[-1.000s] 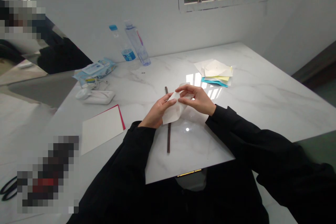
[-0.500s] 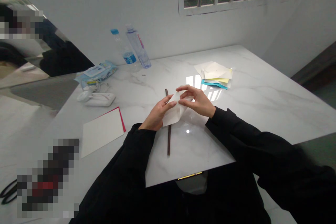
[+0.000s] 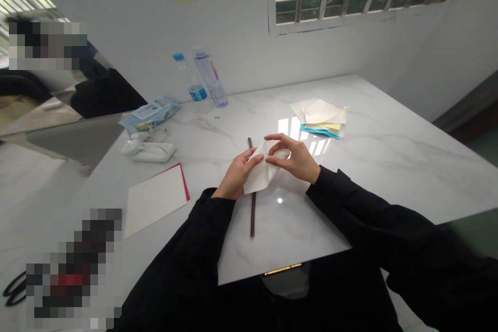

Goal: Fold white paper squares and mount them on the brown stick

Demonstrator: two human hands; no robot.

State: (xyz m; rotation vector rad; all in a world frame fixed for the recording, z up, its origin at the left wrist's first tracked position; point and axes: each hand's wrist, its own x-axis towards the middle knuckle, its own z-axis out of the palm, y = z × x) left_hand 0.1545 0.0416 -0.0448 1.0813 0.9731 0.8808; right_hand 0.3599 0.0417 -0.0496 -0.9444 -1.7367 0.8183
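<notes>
A folded piece of white paper (image 3: 258, 179) is held up above the table between my two hands. My left hand (image 3: 238, 172) grips its left side, with the thumb lying across the front. On the right, my right hand (image 3: 296, 160) pinches the paper between thumb and fingers near its middle fold. Beneath the paper a thin dark brown stick (image 3: 252, 218) lies on the marble-patterned table (image 3: 295, 228); its middle is hidden by the paper and my left hand.
Left of my hands lie white sheets over a red one (image 3: 155, 197). Further back are a white charger with cable (image 3: 151, 151), a wipes packet (image 3: 150, 114) and two plastic bottles (image 3: 212, 80). A loose paper stack (image 3: 321, 114) sits back right. A person (image 3: 105, 88) is at far left.
The whole scene sits slightly lower and further right in view as my head shifts. Both hands keep hold of the paper, with only small finger movement.
</notes>
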